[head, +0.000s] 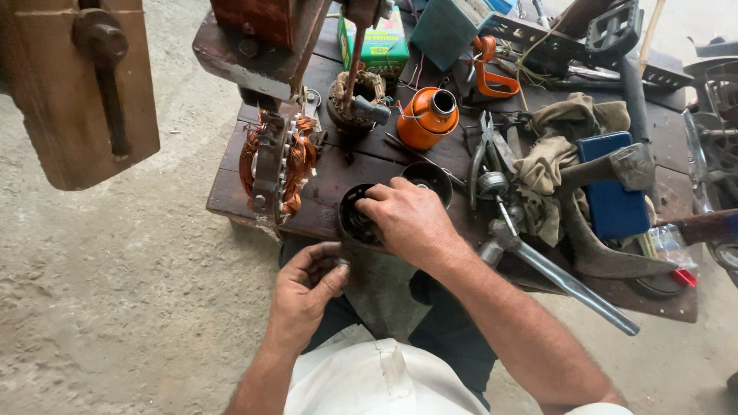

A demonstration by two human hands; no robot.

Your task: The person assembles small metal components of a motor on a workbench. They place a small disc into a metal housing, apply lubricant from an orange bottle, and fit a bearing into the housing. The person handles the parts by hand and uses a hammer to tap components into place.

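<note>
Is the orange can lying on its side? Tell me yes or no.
No, the orange can stands upright on the wooden bench, its open round neck pointing up.

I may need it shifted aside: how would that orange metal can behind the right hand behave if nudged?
The orange can lies on its side, round-bodied, so it would probably roll. It looks like thin metal, likely light. Its open mouth could spill any contents.
</note>
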